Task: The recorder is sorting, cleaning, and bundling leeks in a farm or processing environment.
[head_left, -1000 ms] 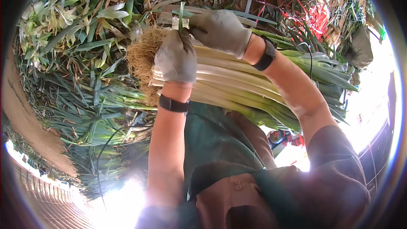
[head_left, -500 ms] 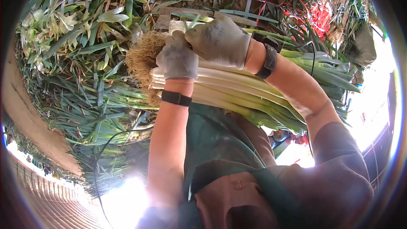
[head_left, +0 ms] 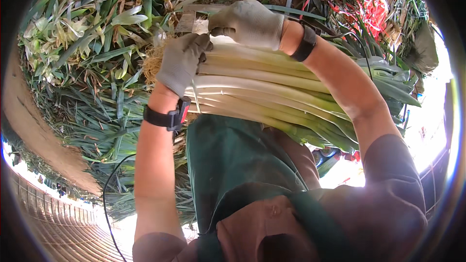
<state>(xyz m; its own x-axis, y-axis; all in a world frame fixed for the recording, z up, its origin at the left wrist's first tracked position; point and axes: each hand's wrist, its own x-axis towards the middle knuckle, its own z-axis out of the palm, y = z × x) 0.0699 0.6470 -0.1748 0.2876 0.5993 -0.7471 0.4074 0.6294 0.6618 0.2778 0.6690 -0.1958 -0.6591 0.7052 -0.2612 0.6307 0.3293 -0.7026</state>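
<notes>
A thick bundle of leeks (head_left: 262, 85) lies crosswise before me, with pale stalks toward the left and green leaves toward the right. Its tangled brown roots (head_left: 151, 63) show partly behind my left hand (head_left: 182, 62). That hand, in a grey work glove, is closed over the white root end. A thin pale tie (head_left: 195, 98) crosses the stalks just below it. My right hand (head_left: 250, 23), gloved alike, is closed above the bundle's far side, its fingertips close to those of the left. What the fingers pinch is too small or hidden to make out.
Loose leaves and trimmings (head_left: 73, 24) are heaped at the far left, above more leeks (head_left: 102, 121). Red plastic twine (head_left: 371, 17) lies tangled at the far right. A dark cable (head_left: 104, 204) hangs beside my left arm. A green apron (head_left: 228, 150) covers my lap.
My left hand has shifted left and turned, exposing the tie on the stalks. My right hand has moved slightly up and away. More of the white stalks shows between them.
</notes>
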